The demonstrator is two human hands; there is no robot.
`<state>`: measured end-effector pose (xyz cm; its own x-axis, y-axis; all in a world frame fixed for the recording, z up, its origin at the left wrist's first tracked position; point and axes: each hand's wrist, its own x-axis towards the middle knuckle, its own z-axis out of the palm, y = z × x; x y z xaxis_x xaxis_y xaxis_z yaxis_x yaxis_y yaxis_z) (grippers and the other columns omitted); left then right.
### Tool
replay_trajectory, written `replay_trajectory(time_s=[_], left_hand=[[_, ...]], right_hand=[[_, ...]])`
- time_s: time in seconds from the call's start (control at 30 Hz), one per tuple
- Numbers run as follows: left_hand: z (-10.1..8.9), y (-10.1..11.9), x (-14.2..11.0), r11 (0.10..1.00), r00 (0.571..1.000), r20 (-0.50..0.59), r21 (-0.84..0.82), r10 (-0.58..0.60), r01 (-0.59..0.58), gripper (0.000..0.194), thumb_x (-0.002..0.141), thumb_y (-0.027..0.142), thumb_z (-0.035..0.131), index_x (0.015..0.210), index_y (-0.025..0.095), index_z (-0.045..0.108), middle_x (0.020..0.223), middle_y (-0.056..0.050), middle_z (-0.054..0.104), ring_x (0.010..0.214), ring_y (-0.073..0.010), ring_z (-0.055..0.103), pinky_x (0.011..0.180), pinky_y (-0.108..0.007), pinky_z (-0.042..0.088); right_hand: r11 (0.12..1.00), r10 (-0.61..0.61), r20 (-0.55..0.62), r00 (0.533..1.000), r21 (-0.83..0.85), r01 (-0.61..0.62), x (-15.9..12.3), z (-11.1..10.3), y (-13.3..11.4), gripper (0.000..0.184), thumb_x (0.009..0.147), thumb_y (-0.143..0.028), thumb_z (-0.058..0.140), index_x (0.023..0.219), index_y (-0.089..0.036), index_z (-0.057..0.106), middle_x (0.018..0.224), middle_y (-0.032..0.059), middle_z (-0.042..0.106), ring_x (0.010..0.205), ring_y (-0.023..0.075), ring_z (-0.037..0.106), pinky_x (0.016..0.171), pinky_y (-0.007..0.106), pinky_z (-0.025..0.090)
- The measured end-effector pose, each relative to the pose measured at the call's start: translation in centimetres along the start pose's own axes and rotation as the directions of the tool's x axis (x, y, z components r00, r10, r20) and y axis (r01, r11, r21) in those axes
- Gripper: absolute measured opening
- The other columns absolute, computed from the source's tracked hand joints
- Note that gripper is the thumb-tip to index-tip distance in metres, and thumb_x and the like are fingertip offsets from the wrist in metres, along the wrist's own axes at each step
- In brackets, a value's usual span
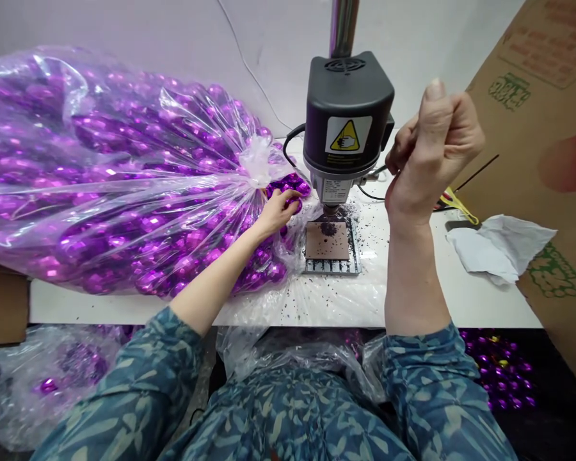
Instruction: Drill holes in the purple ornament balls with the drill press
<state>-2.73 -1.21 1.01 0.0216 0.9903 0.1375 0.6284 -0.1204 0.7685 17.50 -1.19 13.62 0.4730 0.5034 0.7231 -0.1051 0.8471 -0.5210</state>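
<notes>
Touching baubles (pixel 301 187): left hand (pixel 274 212), hold unclear | right hand (pixel 436 137): fisted | drill baseplate (pixel 331 266): back from table edge (pixel 489 321)

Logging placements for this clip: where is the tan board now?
In the head view, the tan board lies near the centre, on the slotted metal plate below the black machine, right of the left hand.

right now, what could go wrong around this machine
The left hand is at the purple balls, close beside the machine, whose label shows a hand in a warning triangle; it could get hurt if it strays under there while the machine runs. Loose plastic by the base might snag. Dark bits on the board might scatter further.
</notes>
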Motion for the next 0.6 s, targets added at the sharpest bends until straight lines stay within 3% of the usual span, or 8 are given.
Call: replay_trajectory(time_s=[0.03, 0.1, 0.17, 0.23, 0.3, 0.4, 0.47, 0.6], left_hand=[[-0.1, 0.3, -0.9, 0.972, 1.0, 0.011, -0.233, -0.027, 0.029, 0.024, 0.097, 0.023, 0.058, 0.118, 0.021, 0.069, 0.11, -0.009, 0.067, 0.099, -0.0224, 0.07, 0.094, -0.041, 0.058], [-0.1, 0.9, -2.8, 0.793, 0.988, 0.11, -0.589, -0.112, 0.155, 0.023, 0.1, 0.03, 0.055, 0.119, 0.021, 0.066, 0.109, -0.008, 0.07, 0.092, -0.019, 0.071, 0.087, -0.04, 0.062], [0.2, 1.4, -4.6, 0.607, 0.963, 0.208, -0.748, -0.169, 0.268, 0.02, 0.1, 0.033, 0.059, 0.116, 0.021, 0.063, 0.112, -0.008, 0.071, 0.09, -0.0181, 0.072, 0.085, -0.04, 0.064], [0.7, 1.5, -6.2, 0.528, 0.952, 0.251, -0.792, -0.177, 0.307, 0.024, 0.095, 0.034, 0.068, 0.115, 0.021, 0.062, 0.115, -0.008, 0.072, 0.092, -0.0181, 0.073, 0.086, -0.04, 0.064], [1.5, 1.3, -7.3, 0.545, 0.954, 0.261, -0.783, -0.151, 0.3, 0.037, 0.09, 0.035, 0.076, 0.12, 0.021, 0.06, 0.116, -0.009, 0.073, 0.094, -0.0188, 0.073, 0.088, -0.04, 0.064], [3.1, 0.5, -7.9, 0.655, 0.975, 0.194, -0.723, -0.111, 0.218, 0.056, 0.078, 0.034, 0.087, 0.125, 0.02, 0.059, 0.114, -0.009, 0.074, 0.099, -0.0204, 0.073, 0.092, -0.039, 0.061], [4.1, -0.1, -7.7, 0.735, 0.985, 0.139, -0.657, -0.1, 0.167, 0.058, 0.074, 0.033, 0.09, 0.121, 0.018, 0.06, 0.111, -0.009, 0.075, 0.099, -0.0211, 0.073, 0.093, -0.039, 0.06], [5.4, -0.7, -6.6, 0.869, 0.994, 0.086, -0.486, -0.063, 0.097, 0.051, 0.079, 0.03, 0.084, 0.122, 0.017, 0.062, 0.114, -0.011, 0.074, 0.099, -0.0221, 0.072, 0.094, -0.041, 0.058]], right_hand=[[1.0, 0.001, 0.002, 1.0, -0.017, -0.001, 0.0, 0.0, 0.0, 0.061, 0.071, -0.075, 0.061, 0.062, -0.023, 0.029, 0.042, -0.0129, 0.032, 0.034, 0.0004, 0.024, 0.038, 0.021, 0.019], [0.999, -0.002, 0.006, 1.0, -0.049, 0.003, -0.1, 0.0, -0.1, 0.062, 0.072, -0.076, 0.058, 0.062, -0.023, 0.029, 0.043, -0.0128, 0.032, 0.035, 0.0, 0.025, 0.039, 0.02, 0.021], [0.998, -0.013, 0.008, 1.0, -0.06, 0.013, -0.1, 0.0, -0.1, 0.063, 0.072, -0.079, 0.056, 0.062, -0.023, 0.028, 0.043, -0.0127, 0.031, 0.035, 0.0004, 0.025, 0.04, 0.021, 0.021], [0.998, -0.024, 0.008, 1.0, -0.05, 0.024, -0.2, 0.0, -0.1, 0.064, 0.072, -0.081, 0.056, 0.062, -0.024, 0.028, 0.043, -0.0124, 0.03, 0.034, 0.0019, 0.024, 0.039, 0.023, 0.021], [0.999, -0.028, 0.008, 1.0, -0.031, 0.028, -0.2, 0.0, -0.1, 0.064, 0.072, -0.082, 0.058, 0.061, -0.026, 0.029, 0.043, -0.0118, 0.03, 0.034, 0.0036, 0.024, 0.039, 0.027, 0.021], [0.999, -0.023, 0.017, 1.0, -0.034, 0.024, -0.4, 0.0, -0.3, 0.062, 0.073, -0.079, 0.059, 0.061, -0.026, 0.03, 0.044, -0.0106, 0.031, 0.035, 0.0054, 0.023, 0.04, 0.029, 0.022], [0.999, -0.023, 0.036, 0.999, -0.028, 0.024, -0.5, -0.1, -0.4, 0.06, 0.074, -0.075, 0.062, 0.061, -0.026, 0.03, 0.045, -0.0099, 0.031, 0.036, 0.0065, 0.023, 0.041, 0.03, 0.023], [0.999, -0.033, 0.055, 0.998, -0.001, 0.033, -0.5, -0.2, -0.5, 0.054, 0.079, -0.067, 0.064, 0.062, -0.026, 0.033, 0.045, -0.0098, 0.03, 0.036, 0.0072, 0.024, 0.041, 0.031, 0.024]])
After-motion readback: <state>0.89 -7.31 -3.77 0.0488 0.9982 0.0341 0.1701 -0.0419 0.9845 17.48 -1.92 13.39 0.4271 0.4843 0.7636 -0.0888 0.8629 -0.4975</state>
